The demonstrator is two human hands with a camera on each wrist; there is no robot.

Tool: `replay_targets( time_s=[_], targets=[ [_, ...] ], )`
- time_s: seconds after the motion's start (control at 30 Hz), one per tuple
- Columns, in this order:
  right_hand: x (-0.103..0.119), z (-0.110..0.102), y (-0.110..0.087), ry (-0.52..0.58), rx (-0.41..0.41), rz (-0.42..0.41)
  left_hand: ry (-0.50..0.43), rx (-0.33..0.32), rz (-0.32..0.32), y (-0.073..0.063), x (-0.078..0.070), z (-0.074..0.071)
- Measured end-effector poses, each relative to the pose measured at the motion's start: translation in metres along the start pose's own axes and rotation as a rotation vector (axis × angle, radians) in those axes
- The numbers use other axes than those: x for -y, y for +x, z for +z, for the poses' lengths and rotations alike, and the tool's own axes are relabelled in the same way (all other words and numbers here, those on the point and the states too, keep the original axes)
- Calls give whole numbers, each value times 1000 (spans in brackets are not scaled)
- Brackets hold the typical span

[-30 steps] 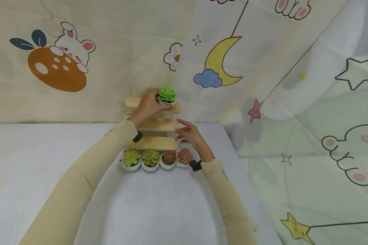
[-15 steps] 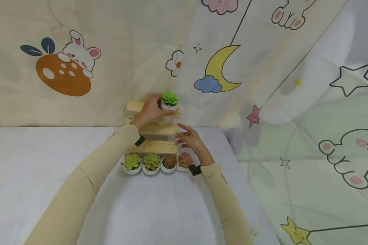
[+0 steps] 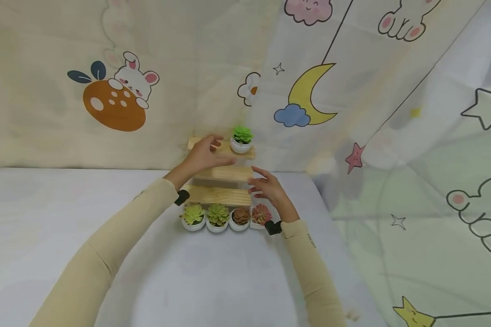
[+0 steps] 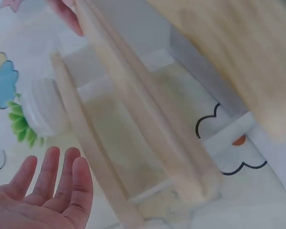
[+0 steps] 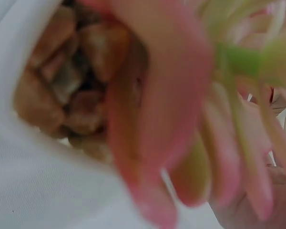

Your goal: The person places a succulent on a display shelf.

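Observation:
A bright green succulent in a white pot (image 3: 241,146) stands on the right part of the top board of a three-tiered wooden shelf (image 3: 217,195). Just left of it is my left hand (image 3: 204,154), fingers spread and apart from the pot. The left wrist view shows that hand (image 4: 52,191) beside the boards, holding nothing. By the right end of the middle board, my right hand (image 3: 269,187) has its fingers loosely extended; its fingertips (image 4: 69,19) look to be at a board's end. Whether they press on it I cannot tell.
Several potted succulents line the shelf's foot: a yellow-green one (image 3: 193,215), a green one (image 3: 218,215), a brown one (image 3: 240,217) and a pink one (image 3: 262,215). Close to the right wrist camera loom the pink leaves (image 5: 176,95). Behind the shelf hangs a printed cloth (image 3: 188,68).
My left hand has let go of the green succulent's pot, which now stands on the top board, and has drawn back left. My right hand keeps its place by the shelf. The head view has shifted.

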State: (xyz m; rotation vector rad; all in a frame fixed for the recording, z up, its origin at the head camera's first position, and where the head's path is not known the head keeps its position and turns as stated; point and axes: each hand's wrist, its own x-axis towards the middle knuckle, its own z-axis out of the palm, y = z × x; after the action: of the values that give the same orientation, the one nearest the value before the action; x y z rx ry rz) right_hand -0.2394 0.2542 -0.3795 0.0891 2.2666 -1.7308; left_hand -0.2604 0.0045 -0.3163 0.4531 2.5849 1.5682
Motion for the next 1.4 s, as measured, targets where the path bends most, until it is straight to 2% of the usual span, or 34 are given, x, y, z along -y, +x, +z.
replay_targets(
  time_s=[0.17,0.3,0.57,0.83,1.0,1.23,1.4],
  targets=[
    [-2,-6,0,-14,18,-9,-16,45,73,-26,11,-2],
    [-3,-7,0,-4,43,-24,-24,94,97,-51,21,-5],
    [-7,-9,7,4,128,-64,4,111,60,-103,49,-10],
    [-9,-15,9,11,162,-79,21,74,-19,-133,84,-9],
    [-6,-15,10,30,150,-75,31,56,-58,-141,97,-3],
    [-8,-16,10,33,138,-73,11,86,-120,-139,105,12],
    [-9,-14,10,34,148,-70,59,97,-152,-137,108,19]
  ],
)
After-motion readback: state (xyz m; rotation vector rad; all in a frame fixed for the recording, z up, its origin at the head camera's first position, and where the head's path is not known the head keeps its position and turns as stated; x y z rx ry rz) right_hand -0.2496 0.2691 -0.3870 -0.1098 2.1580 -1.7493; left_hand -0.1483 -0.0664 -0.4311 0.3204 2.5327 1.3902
